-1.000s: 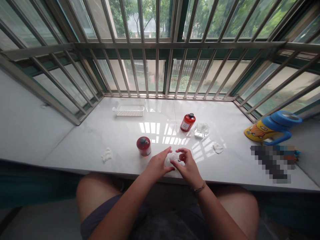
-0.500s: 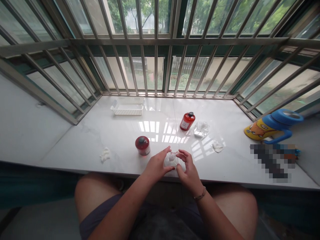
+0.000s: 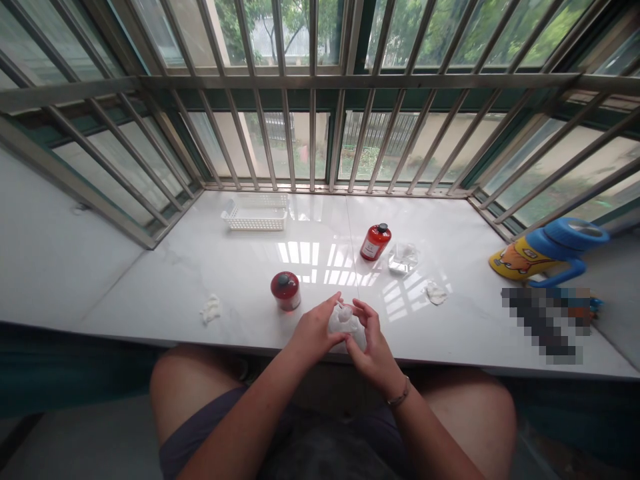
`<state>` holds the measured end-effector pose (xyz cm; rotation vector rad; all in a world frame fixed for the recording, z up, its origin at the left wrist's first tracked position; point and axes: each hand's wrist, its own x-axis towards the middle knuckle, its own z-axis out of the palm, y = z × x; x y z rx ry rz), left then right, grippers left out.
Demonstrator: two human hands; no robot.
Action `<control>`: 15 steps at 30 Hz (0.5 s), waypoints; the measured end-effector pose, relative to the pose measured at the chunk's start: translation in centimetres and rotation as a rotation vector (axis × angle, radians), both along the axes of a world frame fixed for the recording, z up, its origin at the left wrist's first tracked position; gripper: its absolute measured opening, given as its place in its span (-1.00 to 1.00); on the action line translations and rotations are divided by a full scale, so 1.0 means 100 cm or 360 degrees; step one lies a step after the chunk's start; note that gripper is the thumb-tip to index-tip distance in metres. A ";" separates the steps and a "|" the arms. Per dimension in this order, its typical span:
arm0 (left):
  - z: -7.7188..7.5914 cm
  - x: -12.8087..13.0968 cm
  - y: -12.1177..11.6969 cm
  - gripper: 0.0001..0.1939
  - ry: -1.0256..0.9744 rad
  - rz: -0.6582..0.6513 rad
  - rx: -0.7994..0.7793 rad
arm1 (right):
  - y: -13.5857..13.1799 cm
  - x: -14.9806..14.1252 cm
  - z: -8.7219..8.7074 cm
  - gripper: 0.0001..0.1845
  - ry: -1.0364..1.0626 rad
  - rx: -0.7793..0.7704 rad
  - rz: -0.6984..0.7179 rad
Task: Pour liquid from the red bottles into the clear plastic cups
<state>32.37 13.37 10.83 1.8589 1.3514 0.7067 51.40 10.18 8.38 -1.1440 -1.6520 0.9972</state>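
My left hand (image 3: pixel 315 330) and my right hand (image 3: pixel 371 343) meet at the near edge of the white marble ledge (image 3: pixel 240 267). Both are closed around a small clear container (image 3: pixel 345 323) with something white inside; what it is I cannot make out. A short red jar with a dark lid (image 3: pixel 286 291) stands just left of my left hand. Farther back stands a red bottle with a black cap (image 3: pixel 375 241), and beside it a clear faceted lid or dish (image 3: pixel 403 258).
Crumpled white wads lie at the left (image 3: pixel 210 309) and the right (image 3: pixel 435 292). A white slotted basket (image 3: pixel 256 213) sits at the back by the window bars. A blue and yellow jug (image 3: pixel 547 251) lies at the far right. My knees are under the ledge.
My right hand has slid down and in, its fingers now wrapped closer around the clear container. My left hand stays on it. The view shifted slightly.
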 end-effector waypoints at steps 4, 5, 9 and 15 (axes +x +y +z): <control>-0.001 0.001 -0.001 -0.06 -0.0030 0.0006 -0.0025 | 0.001 0.001 -0.009 -0.34 -0.0028 0.0052 -0.0220; -0.001 0.001 -0.001 -0.06 -0.0035 0.0008 -0.0025 | 0.001 0.001 -0.010 -0.34 -0.0016 0.0058 -0.0242; -0.002 0.000 -0.001 -0.08 -0.0037 0.0018 -0.0005 | 0.001 -0.001 -0.007 -0.26 0.0002 0.0060 -0.0207; -0.016 0.009 -0.004 -0.29 0.0020 0.0090 0.0251 | 0.001 -0.010 -0.006 -0.22 -0.0038 -0.0013 -0.0440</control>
